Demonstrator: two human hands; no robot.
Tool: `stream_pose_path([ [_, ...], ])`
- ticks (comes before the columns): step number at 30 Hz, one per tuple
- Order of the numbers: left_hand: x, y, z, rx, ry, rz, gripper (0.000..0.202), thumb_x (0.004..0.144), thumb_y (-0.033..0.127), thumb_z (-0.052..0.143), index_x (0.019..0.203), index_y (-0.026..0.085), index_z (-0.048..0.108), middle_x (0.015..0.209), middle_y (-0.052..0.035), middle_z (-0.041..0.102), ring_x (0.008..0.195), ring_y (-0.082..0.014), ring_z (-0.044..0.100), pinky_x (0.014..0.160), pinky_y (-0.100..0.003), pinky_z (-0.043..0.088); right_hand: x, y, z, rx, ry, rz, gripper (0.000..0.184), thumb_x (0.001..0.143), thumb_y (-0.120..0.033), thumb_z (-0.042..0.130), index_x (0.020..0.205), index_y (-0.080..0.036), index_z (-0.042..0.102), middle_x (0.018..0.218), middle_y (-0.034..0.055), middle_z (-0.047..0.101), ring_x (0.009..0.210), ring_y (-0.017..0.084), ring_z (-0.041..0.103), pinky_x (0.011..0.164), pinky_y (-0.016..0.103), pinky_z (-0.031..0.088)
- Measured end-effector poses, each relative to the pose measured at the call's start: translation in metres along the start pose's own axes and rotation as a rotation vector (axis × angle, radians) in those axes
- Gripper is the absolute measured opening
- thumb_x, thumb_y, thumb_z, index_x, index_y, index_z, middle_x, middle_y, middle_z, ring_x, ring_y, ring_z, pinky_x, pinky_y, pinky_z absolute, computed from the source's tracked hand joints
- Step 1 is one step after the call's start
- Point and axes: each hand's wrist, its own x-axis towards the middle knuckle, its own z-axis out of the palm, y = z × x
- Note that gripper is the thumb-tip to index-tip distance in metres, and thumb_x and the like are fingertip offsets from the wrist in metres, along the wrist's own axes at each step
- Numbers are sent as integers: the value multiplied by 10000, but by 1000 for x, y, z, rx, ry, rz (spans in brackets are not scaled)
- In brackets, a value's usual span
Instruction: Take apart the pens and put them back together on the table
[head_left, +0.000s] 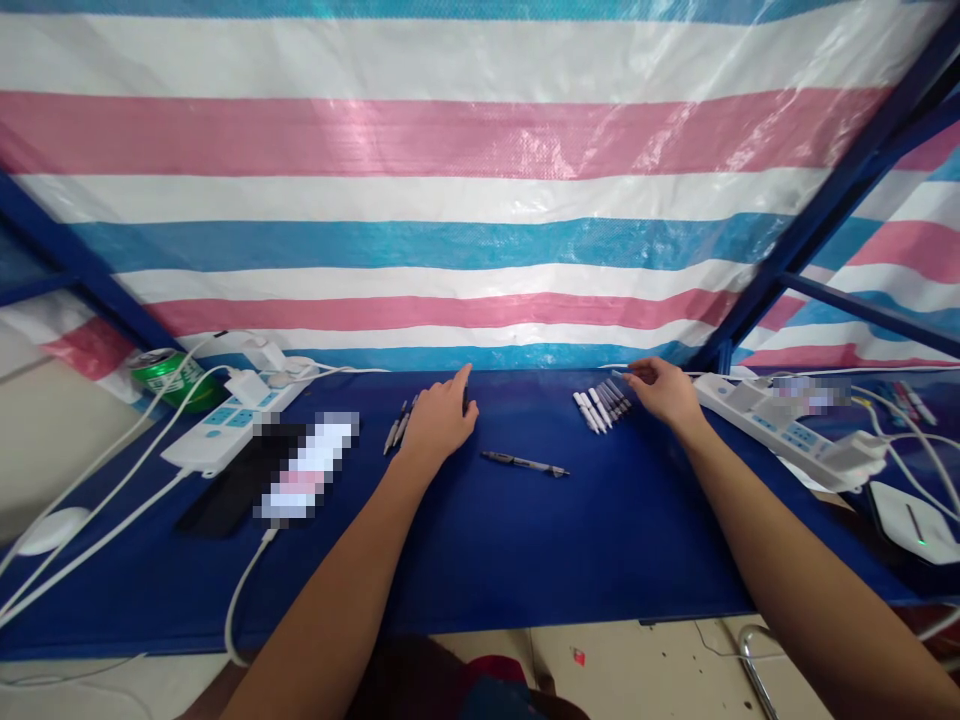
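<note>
Left of the lone black pen (525,463) on the table (600,560), the left hand (441,420) is curving its grip narrow (whether it's holding anything, I cannot tell), while the right hand (664,392) is spreading wide just beside the white-capped pens (602,405).

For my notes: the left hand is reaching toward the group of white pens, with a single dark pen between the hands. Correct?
No: the head view shows the right hand reaching toward the group of white pens, not the left hand. The single dark pen does lie between the hands.
</note>
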Motion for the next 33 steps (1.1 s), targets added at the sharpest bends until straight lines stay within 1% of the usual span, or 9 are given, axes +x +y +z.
stream_pose_path([
  [3,-1,0,-2,35,-14,-8,628,1016,308,581,1624,200,469,1150,-127,766,1073,-329,691,923,-431,507,0,6,6,-58,-23,7,233,911,-368,709,1054,-190,751,975,115,812,897,293,762,867,428,585],
  [6,0,-2,-1,62,-41,16,491,1007,315,592,1479,186,639,1142,-131,768,1093,-336,685,953,-448,508,2,12,9,-96,-8,26,240,917,-347,698,1080,-180,754,978,125,813,908,294,761,878,423,578],
  [10,0,-7,5,80,-77,30,367,1010,355,614,1310,195,750,1162,-136,754,1135,-345,671,980,-460,503,5,17,11,-176,-66,36,239,897,-328,723,1080,-180,767,986,131,815,919,303,760,880,419,573],
  [15,0,-12,7,86,-60,4,289,1017,338,605,1214,221,783,1193,-134,702,1139,-340,653,956,-460,511,6,16,13,-258,-161,-29,229,924,-241,645,1100,-195,784,1055,122,821,998,314,760,930,419,556],
  [21,0,-14,7,78,-42,-5,181,978,234,602,1078,210,751,1202,-126,646,1123,-312,622,941,-435,517,4,7,10,-322,-155,-73,274,935,-208,591,1124,-177,786,1076,153,813,1012,330,755,934,421,548],
  [24,-1,-10,8,82,-21,-10,173,975,235,604,1094,210,728,1228,-128,635,1144,-322,609,937,-442,515,-1,-9,9,-275,-121,-151,258,951,-238,588,1115,-175,777,1076,150,808,1001,314,750,932,411,548],
  [26,-2,-8,8,83,-4,-16,180,982,270,617,1120,202,711,1234,-135,631,1155,-332,601,948,-453,513,-9,-27,8,-204,-148,-247,238,974,-296,597,1092,-192,775,1067,128,807,999,303,740,932,412,547],
  [29,-1,-9,6,71,15,-43,205,1025,333,589,1121,179,685,1211,-144,639,1136,-326,602,954,-443,512,-29,-64,5,-78,-278,-404,256,1024,-388,590,1085,-232,784,1061,95,802,993,281,721,923,414,548],
  [33,1,-15,-4,7,78,-71,220,1084,297,478,1080,176,662,1155,-136,667,1093,-290,614,938,-404,505,-61,-108,2,76,-561,-640,283,998,-496,691,1162,-284,780,1106,80,766,1078,284,685,983,447,544],
])
